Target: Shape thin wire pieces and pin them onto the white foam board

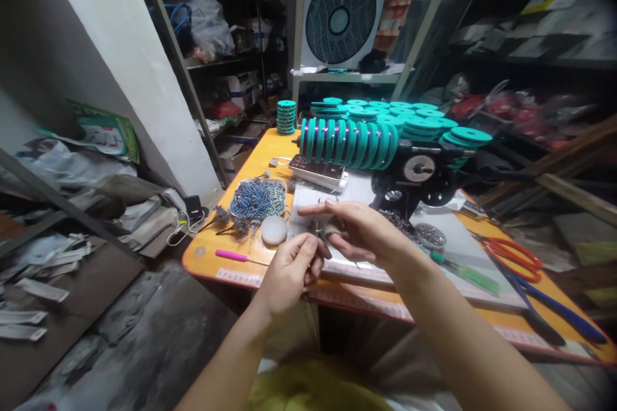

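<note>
Both hands are hovering near the desk's (202,249) front edge, close together. The left hand (290,266) is pressing its thumb and fingers into a tight pinch; I cannot tell whether anything is sitting inside it. The right hand (369,228) is facing it with fingers spread, the forefinger pointing out straight. A small blurred piece (319,229) is showing between the two, by the left fingertips. If the left hand is gripping it, a grip on so little could be slipping with any twist, dropping it among the clutter.

Just beside the left wrist a pink-handled tool (231,255) is lying near the edge; a nudge from that wrist could be rolling it off. On the right, blue-handled pliers (559,311), orange-handled scissors (513,258) and a green-handled tool (475,276) are lying near the right forearm, where a wide elbow swing could be pushing them about.

Past the left hand, a white disc (274,230) is resting before a tray of blue pieces (255,199); a knock there could be scattering the heap. A round tub (430,237) of metal bits is carrying the same risk beyond the right forearm.

Farther back, a black machine (419,167) is bearing a row of green coils (349,143) above a phone (318,170); a loose coil could be falling onto the screen. More green spools (400,112) are standing behind, and a box fan (341,16) is facing the desk.
</note>
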The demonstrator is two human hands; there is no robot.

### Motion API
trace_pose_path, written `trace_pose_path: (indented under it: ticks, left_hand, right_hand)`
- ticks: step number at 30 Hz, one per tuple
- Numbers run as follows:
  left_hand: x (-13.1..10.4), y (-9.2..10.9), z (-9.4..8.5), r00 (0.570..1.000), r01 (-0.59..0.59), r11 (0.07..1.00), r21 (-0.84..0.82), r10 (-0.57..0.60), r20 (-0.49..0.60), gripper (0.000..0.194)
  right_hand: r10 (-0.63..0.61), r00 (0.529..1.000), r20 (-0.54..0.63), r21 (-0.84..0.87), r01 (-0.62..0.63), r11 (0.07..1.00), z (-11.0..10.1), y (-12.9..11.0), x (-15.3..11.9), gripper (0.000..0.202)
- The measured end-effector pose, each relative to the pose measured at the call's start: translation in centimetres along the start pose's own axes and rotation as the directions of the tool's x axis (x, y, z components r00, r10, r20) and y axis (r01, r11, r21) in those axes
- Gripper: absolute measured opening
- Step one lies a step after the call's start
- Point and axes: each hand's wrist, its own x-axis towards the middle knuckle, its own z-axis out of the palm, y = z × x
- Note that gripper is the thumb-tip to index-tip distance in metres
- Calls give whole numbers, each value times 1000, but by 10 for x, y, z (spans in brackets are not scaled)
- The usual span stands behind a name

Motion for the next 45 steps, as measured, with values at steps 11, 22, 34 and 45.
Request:
trace_pose_path:
  ticks: [11, 22, 34, 45]
  left_hand:
    - [-10, 4, 11, 999, -40, 948, -317, 28, -44, 28]
    - [4, 3, 13, 969, -207, 963, -174, 177, -175, 32]
    - [-17, -5, 17, 980, -111, 974, -197, 75, -183, 36]
    - [-49, -10, 22, 957, 122, 880, -460, -228, -181, 34]
  right_hand:
    - [-24, 987, 160, 456, -53, 888, 8, 3, 17, 41]
    - [54, 998, 10, 556, -50, 830, 20, 0, 15, 41]
    - [87, 984, -159, 617, 30, 786, 30, -2, 20, 46]
    - [125, 978, -165, 538, -17, 843, 26, -1, 18, 46]
